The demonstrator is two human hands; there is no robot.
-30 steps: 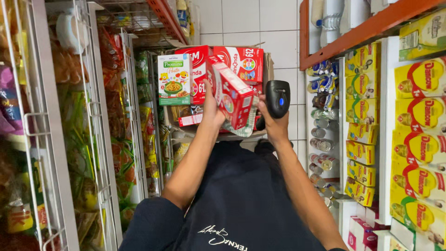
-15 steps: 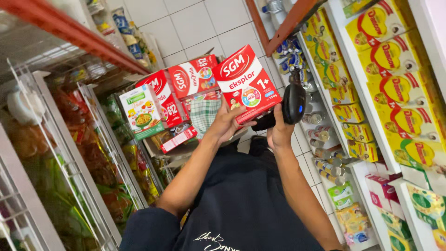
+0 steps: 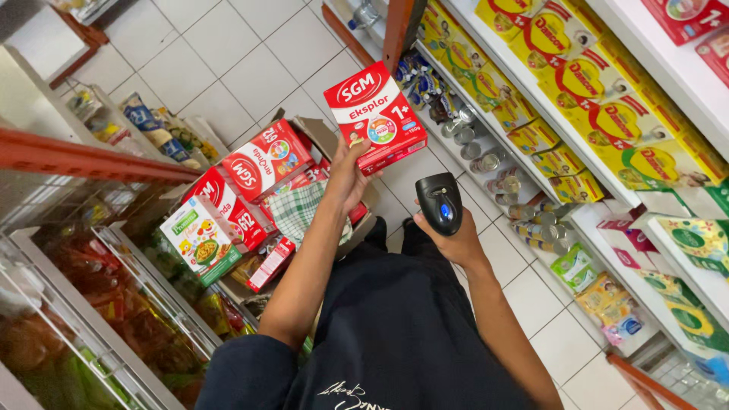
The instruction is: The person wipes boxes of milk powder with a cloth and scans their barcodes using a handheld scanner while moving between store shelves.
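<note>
My left hand (image 3: pixel 348 179) grips a red and white carton (image 3: pixel 375 117) by its lower edge, held up at an angle with its printed face toward me. My right hand (image 3: pixel 452 238) holds a black hand-held scanner (image 3: pixel 440 201), just below and to the right of the carton, a short gap apart from it. Below the left hand an open cardboard box (image 3: pixel 322 137) on the tiled floor holds more red cartons (image 3: pixel 265 159), a green and white carton (image 3: pixel 200 240) and a checked cloth (image 3: pixel 299 212).
Shelves on the right carry yellow boxes (image 3: pixel 577 72), small tins (image 3: pixel 486 161) and sachets (image 3: pixel 607 296). Wire racks with packets (image 3: pixel 114 334) stand on the left under a red shelf rail (image 3: pixel 83 156). White floor tiles (image 3: pixel 228 45) stretch ahead.
The view has swung round and the carton has lifted away from the box. My right hand with the scanner has dropped from beside the carton to below it.
</note>
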